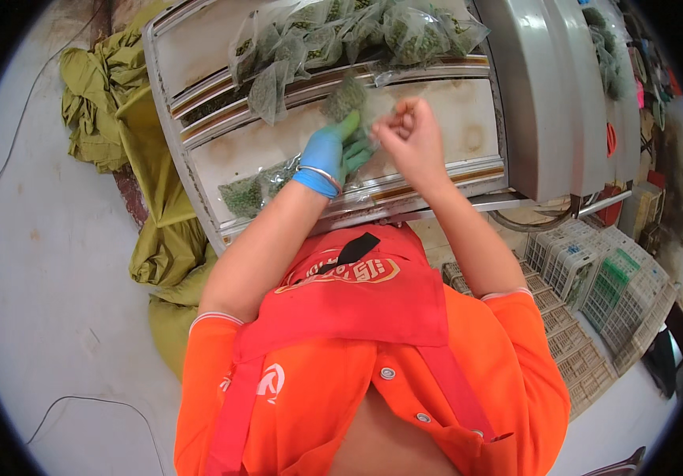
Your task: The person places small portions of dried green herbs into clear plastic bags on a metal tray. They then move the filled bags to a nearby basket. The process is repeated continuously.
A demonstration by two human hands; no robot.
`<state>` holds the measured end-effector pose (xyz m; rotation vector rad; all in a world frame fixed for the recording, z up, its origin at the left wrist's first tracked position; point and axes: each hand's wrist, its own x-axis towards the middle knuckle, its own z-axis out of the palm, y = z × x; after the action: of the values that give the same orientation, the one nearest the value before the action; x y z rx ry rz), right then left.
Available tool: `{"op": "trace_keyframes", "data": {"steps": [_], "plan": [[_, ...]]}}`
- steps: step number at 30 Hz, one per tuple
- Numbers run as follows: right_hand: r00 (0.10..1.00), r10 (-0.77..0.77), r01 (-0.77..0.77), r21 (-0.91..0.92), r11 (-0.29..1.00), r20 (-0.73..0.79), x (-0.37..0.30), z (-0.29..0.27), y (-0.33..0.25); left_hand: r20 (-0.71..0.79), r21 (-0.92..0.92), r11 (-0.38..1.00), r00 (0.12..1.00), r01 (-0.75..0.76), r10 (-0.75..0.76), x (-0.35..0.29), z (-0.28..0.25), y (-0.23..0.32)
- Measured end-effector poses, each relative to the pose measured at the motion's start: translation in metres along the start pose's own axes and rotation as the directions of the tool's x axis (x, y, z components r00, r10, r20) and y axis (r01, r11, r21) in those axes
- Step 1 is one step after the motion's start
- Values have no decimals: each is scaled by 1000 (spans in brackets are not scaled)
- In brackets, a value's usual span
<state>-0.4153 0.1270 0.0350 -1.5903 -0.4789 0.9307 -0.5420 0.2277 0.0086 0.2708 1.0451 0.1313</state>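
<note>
My left hand [332,157], in a blue glove with green-stained fingers, is closed around a see-through plastic bag [347,98] of small green berries or peppercorns. Bare and closed in a pinch, my right hand [413,141] is at the bag's loose plastic end; the fingertips blur a little there. Below the left hand, another filled bag [242,197] lies along the near edge of the white metal worktop [456,127]. Several similar bags [413,36] are heaped on the far part of the worktop, beyond a metal rail.
Olive-green cloth [155,159] hangs at the worktop's left side. A grey metal housing [535,95] stands to the right. Plastic crates [623,285] sit on the floor at the right, and a thin cable [8,151] runs across the floor at left.
</note>
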Motion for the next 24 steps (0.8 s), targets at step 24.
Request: {"op": "trace_keyframes", "data": {"steps": [24], "plan": [[871, -193, 489, -830, 269, 451, -43, -57, 11, 773, 619, -739, 370, -265, 515, -30, -22, -46]]}}
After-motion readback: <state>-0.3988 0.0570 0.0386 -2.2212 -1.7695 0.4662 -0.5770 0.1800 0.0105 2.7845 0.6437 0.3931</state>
